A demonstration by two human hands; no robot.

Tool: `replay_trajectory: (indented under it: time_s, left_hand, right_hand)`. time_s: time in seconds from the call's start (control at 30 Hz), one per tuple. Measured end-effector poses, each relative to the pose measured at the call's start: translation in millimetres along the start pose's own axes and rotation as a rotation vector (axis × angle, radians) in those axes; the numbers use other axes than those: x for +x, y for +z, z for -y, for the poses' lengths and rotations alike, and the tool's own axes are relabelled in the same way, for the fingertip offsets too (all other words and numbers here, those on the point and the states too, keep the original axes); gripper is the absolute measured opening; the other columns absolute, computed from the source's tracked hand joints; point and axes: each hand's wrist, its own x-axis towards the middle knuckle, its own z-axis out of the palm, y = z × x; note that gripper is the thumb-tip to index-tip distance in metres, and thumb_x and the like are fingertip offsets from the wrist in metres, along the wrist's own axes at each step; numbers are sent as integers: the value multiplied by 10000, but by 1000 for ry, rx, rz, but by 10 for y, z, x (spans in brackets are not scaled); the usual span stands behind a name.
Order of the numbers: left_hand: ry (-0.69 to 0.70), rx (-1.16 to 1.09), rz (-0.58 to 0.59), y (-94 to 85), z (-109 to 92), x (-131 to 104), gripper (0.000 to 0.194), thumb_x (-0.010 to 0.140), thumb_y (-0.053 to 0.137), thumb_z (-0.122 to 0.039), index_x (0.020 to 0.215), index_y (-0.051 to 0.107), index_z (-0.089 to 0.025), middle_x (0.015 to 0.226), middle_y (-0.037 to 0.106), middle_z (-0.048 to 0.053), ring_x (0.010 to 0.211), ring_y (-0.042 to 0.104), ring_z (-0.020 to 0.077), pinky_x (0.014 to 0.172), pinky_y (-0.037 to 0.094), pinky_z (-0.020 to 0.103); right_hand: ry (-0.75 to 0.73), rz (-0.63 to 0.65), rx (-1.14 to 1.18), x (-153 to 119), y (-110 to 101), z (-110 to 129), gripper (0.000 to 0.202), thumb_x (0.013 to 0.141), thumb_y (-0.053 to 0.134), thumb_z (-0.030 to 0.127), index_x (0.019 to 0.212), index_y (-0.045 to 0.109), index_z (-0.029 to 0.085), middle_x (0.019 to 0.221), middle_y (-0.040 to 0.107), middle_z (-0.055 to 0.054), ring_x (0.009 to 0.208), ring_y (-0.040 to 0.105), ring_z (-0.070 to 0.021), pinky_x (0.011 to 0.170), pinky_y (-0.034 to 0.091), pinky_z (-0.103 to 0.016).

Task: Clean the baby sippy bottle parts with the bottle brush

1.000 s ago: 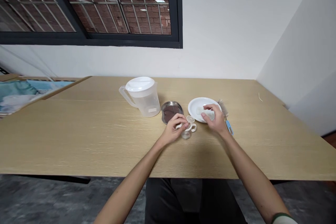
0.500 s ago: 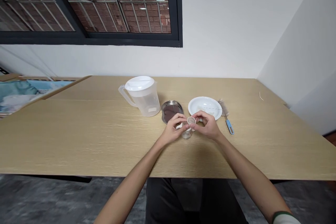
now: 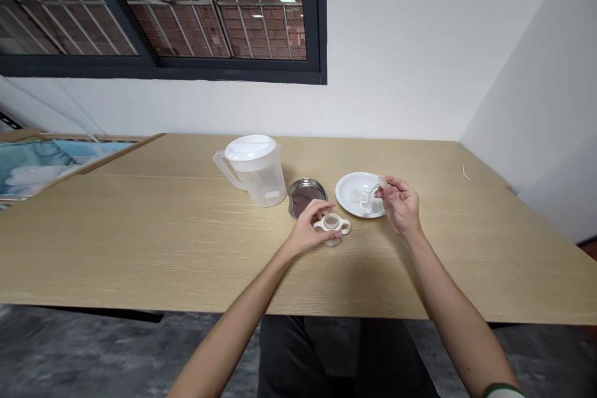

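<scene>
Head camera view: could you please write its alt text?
The left hand holds a small clear cup with white handles; the right hand holds a curved translucent piece over a rounded white plate. A translucent white-lidded pitcher stands further left.

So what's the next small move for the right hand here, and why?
Probably ease the clear curved piece off to the left, towards the small two-handled cup. The right hand holds that piece over the plate, while the left hand steadies the cup, its round top facing up.
</scene>
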Motion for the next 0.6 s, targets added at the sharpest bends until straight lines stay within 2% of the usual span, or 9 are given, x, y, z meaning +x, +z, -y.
replay_trajectory:
  time_s: [0.13,0.27,0.5,0.6]
  left_hand:
    - [6,16,3,-1,-8,-3,641,664,919,-383,1227,658,-223,1164,617,82,969,589,187,824,473,308]
    - [7,9,-2,3,-11,1,617,671,913,-389,1209,663,-218,1141,624,80,981,596,191,819,483,305]
    - [4,-23,0,9,-22,14,485,745,857,-360,1166,669,-209,1157,631,103,998,630,206,817,519,323]
    - [1,-50,17,5,-13,20,440,751,849,-348,1131,682,-201,1164,636,117,1050,632,233,817,529,333]
  right_hand:
    - [12,-83,-83,75,-68,-33,517,679,851,558,996,675,190,867,714,-42,734,673,-147,766,580,-322]
    - [89,-133,-138,96,-70,-157,553,661,864,551,1007,673,165,896,744,-69,753,712,-165,780,606,-335]
    - [174,-32,-256,48,-51,-397,595,642,861,576,1023,663,165,912,757,-84,815,753,-214,780,623,-368]
    - [138,14,-424,12,-55,-442,597,706,812,579,1093,670,148,927,752,-100,816,741,-215,773,606,-367]
